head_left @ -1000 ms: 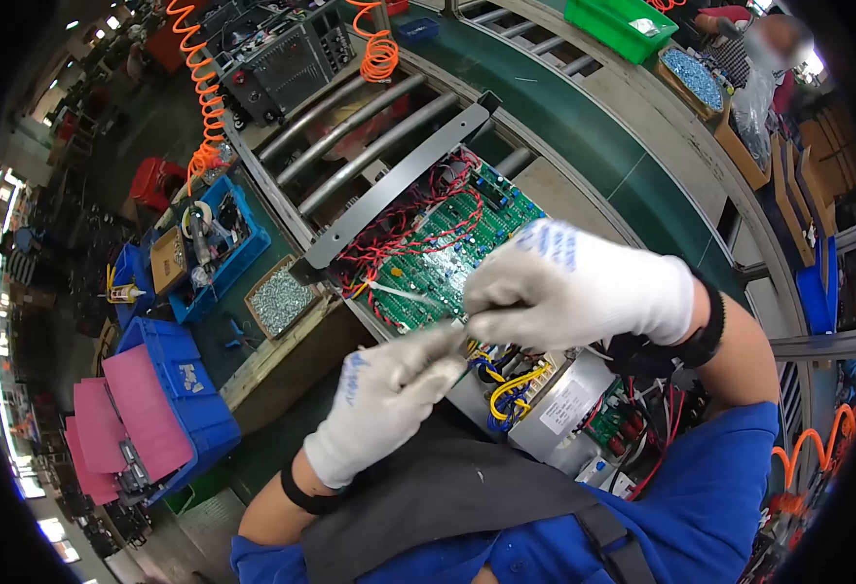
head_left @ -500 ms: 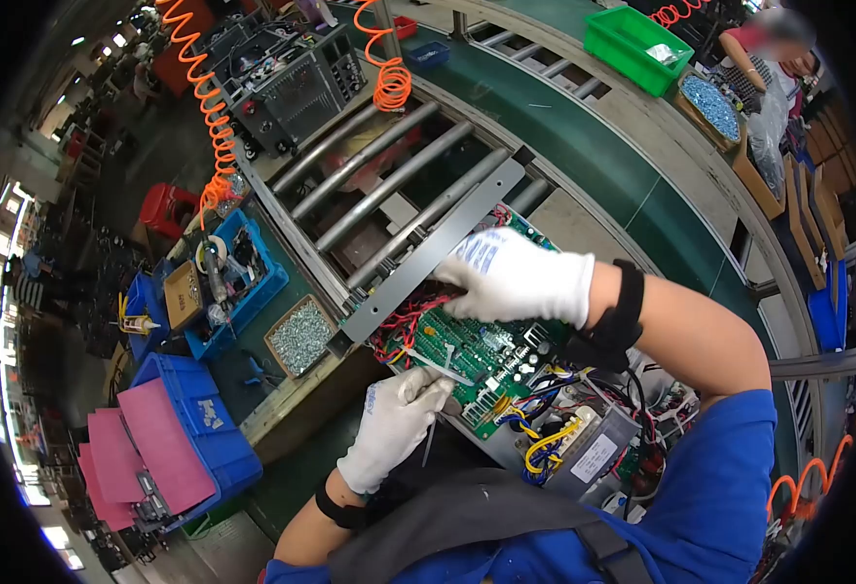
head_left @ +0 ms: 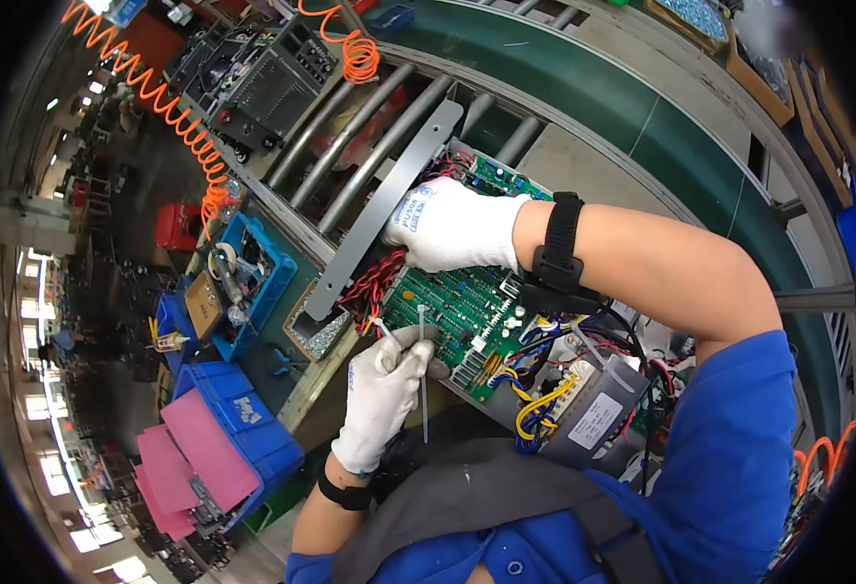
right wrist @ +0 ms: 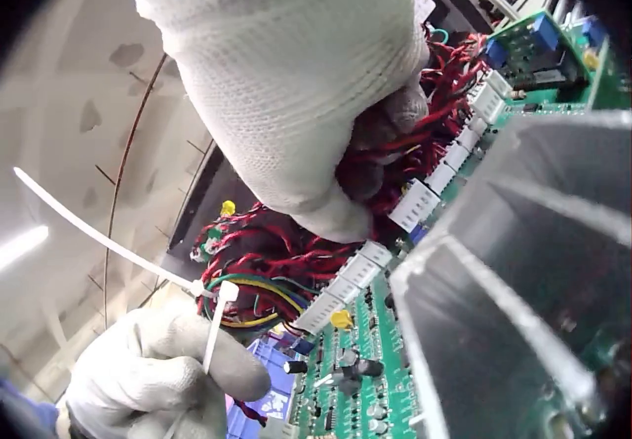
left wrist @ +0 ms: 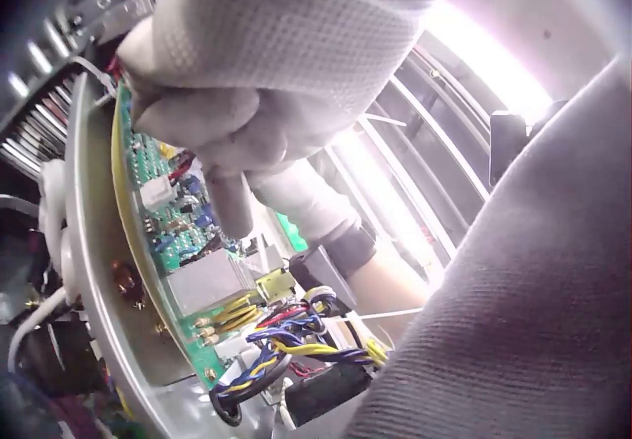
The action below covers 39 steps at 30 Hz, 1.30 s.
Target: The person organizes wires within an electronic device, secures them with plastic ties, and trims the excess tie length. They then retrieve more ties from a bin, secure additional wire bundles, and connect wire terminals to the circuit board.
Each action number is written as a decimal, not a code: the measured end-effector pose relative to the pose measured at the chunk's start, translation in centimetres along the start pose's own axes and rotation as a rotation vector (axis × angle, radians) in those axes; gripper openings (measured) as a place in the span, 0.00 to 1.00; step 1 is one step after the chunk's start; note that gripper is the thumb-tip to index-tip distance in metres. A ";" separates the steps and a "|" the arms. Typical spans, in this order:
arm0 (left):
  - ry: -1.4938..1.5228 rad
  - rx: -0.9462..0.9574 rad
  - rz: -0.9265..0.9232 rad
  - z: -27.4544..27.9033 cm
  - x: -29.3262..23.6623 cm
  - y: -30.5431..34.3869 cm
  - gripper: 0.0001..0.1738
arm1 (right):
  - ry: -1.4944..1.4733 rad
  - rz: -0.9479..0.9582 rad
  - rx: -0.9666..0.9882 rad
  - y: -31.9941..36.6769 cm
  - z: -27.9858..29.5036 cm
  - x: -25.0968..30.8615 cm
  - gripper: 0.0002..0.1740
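My white-gloved left hand [head_left: 377, 401] pinches a white cable tie [head_left: 424, 389] by the near left corner of a green circuit board [head_left: 452, 316]. In the right wrist view that tie stands head-up from the fingers, while another white cable tie [right wrist: 104, 241] loops the wire bundle, its tail pointing up left. My gloved right hand [head_left: 457, 226] reaches in behind a grey metal panel [head_left: 384, 209]. Its fingers curl round red and black twisted wires [right wrist: 434, 113] above a row of white connectors [right wrist: 413, 205]; part of the fingers is hidden among them.
A metal box [head_left: 598, 419] with yellow and blue cables [head_left: 535, 414] lies nearest my body. Rollers [head_left: 379, 146] run beyond the panel. At left stand a blue bin [head_left: 272, 428] with pink sheets, a blue tool tray [head_left: 277, 277] and a box of small metal parts [head_left: 321, 341]. Orange coiled hoses [head_left: 360, 58] hang above.
Both hands were together over the board's near edge. My right hand has moved away to the wires at the panel; my left has stayed near the board's corner with the tie.
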<state>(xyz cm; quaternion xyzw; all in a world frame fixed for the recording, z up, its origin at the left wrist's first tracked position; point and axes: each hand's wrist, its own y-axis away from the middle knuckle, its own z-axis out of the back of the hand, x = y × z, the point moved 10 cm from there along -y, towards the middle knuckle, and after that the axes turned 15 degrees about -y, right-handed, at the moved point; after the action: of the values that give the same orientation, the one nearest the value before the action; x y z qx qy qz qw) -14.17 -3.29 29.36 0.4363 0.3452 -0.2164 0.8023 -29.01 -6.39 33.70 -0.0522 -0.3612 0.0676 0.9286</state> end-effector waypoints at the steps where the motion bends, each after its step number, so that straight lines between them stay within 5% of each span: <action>1: 0.033 -0.014 0.008 0.0 0.3 0.0 0.16 | 0.008 -0.029 -0.023 0.1 0.1 -0.6 0.12; 8: 0.028 0.008 0.017 -0.3 0.0 0.1 0.16 | -0.282 -0.209 0.071 1.0 0.3 -1.4 0.20; 18: 0.142 -0.123 -0.149 0.2 -2.1 -0.4 0.21 | -0.082 -0.154 0.073 1.7 2.1 0.2 0.15; 23: 0.316 -0.127 -0.079 -1.8 -1.9 -2.9 0.23 | 0.025 -0.081 0.071 2.0 2.0 0.6 0.15; 29: 0.476 -0.143 -0.238 -2.0 -3.1 -2.6 0.25 | -0.378 -0.071 0.224 2.9 2.3 1.1 0.26; 33: 0.523 -0.181 -0.267 -1.6 -2.7 -2.5 0.25 | -0.630 -0.130 0.264 3.4 3.3 0.2 0.19; 37: 0.525 -0.271 -0.266 -1.4 -2.6 -2.9 0.15 | -0.109 -0.188 0.191 2.8 3.7 -0.1 0.12; 39: 0.577 -0.297 -0.265 -1.8 -2.6 -3.3 0.13 | 0.088 0.012 0.009 2.4 3.5 1.0 0.15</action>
<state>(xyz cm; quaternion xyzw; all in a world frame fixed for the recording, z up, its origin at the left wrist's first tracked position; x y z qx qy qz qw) -18.68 -3.37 28.75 0.3096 0.6391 -0.1339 0.6913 -30.83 -3.64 36.58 -0.0529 -0.3192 0.0726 0.9434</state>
